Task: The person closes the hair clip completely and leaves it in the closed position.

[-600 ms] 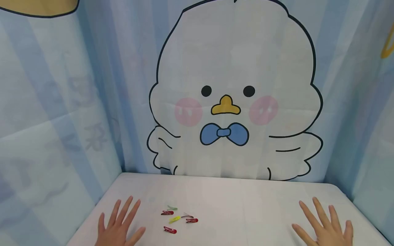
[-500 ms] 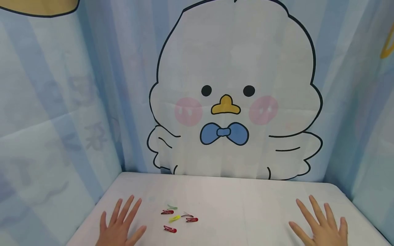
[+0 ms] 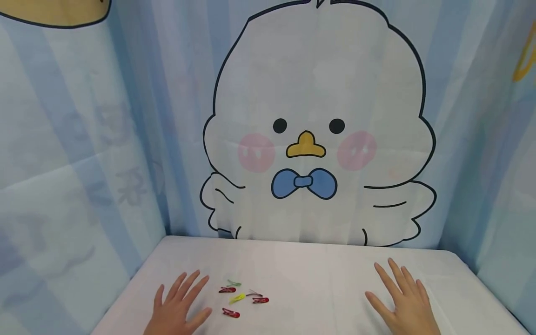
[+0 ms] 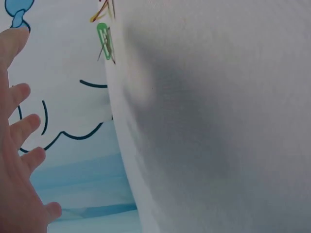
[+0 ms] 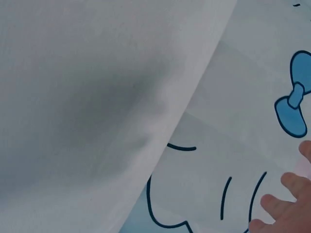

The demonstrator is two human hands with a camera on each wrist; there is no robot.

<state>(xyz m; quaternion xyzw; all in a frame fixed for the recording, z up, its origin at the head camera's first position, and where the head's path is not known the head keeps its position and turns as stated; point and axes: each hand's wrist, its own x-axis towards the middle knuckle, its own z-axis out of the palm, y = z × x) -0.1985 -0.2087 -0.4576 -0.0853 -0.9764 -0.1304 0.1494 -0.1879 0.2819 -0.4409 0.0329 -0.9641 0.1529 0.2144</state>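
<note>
Several small snap hair clips lie loosely grouped on the white table (image 3: pixel 310 284), left of centre in the head view. There is a green clip (image 3: pixel 233 283), a yellow clip (image 3: pixel 237 298), a thin dark clip (image 3: pixel 254 293) and red clips (image 3: pixel 231 313). My left hand (image 3: pixel 177 304) hovers just left of them, fingers spread, holding nothing. Over the right part of the table is my right hand (image 3: pixel 404 302), its fingers straight and far from the clips. The left wrist view shows a green clip (image 4: pixel 103 41) at its top, beyond the left hand's fingers (image 4: pixel 26 128).
A pale blue striped curtain (image 3: pixel 184 139) with a large cartoon chick stands behind the table. More curtain hangs on the left (image 3: pixel 63 186) and right (image 3: pixel 502 200). Each hand casts a soft shadow on the tabletop.
Both hands have moved inward: the left rightward toward the clips, the right leftward and slightly forward. The clips stay where they were.
</note>
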